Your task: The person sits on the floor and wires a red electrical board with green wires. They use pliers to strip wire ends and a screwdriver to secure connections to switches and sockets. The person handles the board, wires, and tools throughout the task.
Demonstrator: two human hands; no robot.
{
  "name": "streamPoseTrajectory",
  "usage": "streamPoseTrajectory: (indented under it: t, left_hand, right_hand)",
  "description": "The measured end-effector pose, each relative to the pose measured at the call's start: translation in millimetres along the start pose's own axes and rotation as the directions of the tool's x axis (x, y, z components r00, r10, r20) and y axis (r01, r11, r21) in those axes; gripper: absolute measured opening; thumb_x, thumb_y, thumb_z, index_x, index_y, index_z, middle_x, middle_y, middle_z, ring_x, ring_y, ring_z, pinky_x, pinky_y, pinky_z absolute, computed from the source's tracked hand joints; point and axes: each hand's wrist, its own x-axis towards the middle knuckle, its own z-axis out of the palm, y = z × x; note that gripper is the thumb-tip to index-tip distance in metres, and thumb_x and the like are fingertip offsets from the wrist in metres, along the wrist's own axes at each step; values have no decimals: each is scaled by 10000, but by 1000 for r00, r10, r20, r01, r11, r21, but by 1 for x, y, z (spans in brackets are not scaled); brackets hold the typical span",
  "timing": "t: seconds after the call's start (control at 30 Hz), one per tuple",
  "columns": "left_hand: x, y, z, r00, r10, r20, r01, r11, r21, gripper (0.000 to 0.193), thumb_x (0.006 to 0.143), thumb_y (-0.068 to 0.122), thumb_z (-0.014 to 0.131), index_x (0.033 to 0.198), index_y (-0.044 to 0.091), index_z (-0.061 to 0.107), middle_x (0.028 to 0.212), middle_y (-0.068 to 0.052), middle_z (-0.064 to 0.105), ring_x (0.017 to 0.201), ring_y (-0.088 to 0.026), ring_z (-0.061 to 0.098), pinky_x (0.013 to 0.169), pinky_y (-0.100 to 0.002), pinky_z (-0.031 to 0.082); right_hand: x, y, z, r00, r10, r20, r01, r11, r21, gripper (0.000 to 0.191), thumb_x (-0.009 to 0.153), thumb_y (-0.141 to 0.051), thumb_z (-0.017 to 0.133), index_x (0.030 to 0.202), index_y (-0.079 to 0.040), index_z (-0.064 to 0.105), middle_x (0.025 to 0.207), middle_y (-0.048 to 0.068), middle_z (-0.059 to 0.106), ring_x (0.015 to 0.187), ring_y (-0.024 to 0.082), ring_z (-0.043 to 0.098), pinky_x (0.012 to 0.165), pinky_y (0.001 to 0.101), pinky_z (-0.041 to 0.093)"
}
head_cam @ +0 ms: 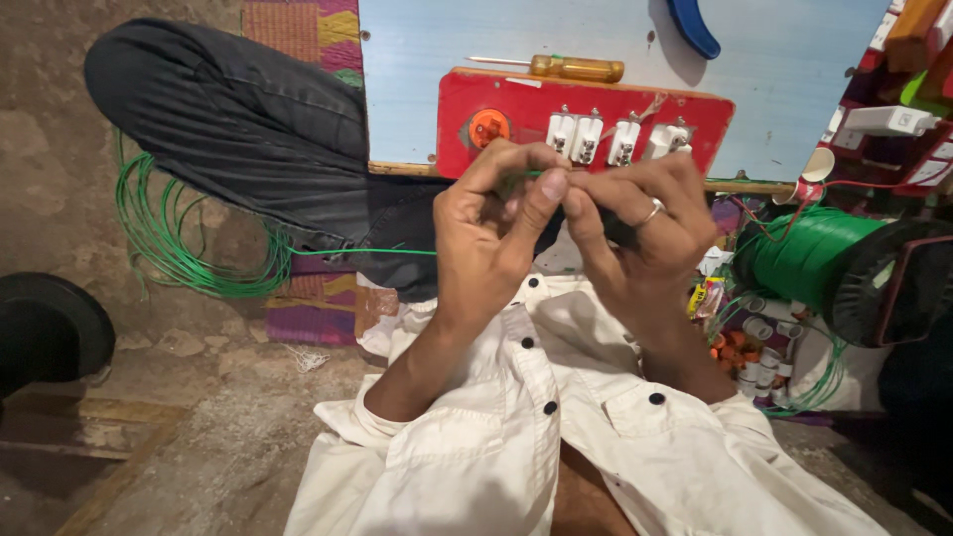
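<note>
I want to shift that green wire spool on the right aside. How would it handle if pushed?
The green wire spool lies on its side, so it would probably roll. It looks fully wound, likely heavy for its size. A strand runs to both hands, so it may drag.

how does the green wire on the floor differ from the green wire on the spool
The floor wire lies in a loose, tangled heap on the left; the spool wire is wound tight and even on a black-flanged reel at the right. Both are the same bright green.
</note>
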Motion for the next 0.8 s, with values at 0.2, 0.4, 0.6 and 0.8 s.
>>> streamPoseTrajectory:
  t: [0.2,0.4,0.6,0.8]
  left_hand:
    - [1,19,1,956,237,175,-292,838,460,86,1041,95,750,1086,55,689,1006,-9,674,810,-55,584,698,-200,459]
    - [5,26,6,980,-3,201,-122,786,607,105,931,103,793,1014,67,741,860,-35,730,602,-119,576,567,-265,445]
    - [-7,14,19,880,410,241,-439,506,742,162,918,75,799,1047,125,715,992,1,719,791,-183,656,719,-319,489]
    - [-12,5,23,862,430,270,-474,493,729,223,937,18,769,1127,90,677,1073,-13,690,813,-220,633,736,-324,518]
  right_hand:
    - [43,21,-39,766,-630,130,634,773,5,265,893,-101,876,1135,-191,818,1055,27,740,976,183,655,867,301,566]
    - [55,38,-70,554,-750,360,832,505,-229,281,802,-238,903,1063,-195,810,1015,-77,770,940,122,704,770,278,566]
    - [32,41,-61,921,-172,350,162,985,58,93,892,-188,821,972,-146,798,887,-16,767,781,154,682,666,278,522]
    - [12,49,-66,748,406,525,-579,787,216,80,893,-162,805,929,-96,777,851,28,764,742,173,687,633,288,525]
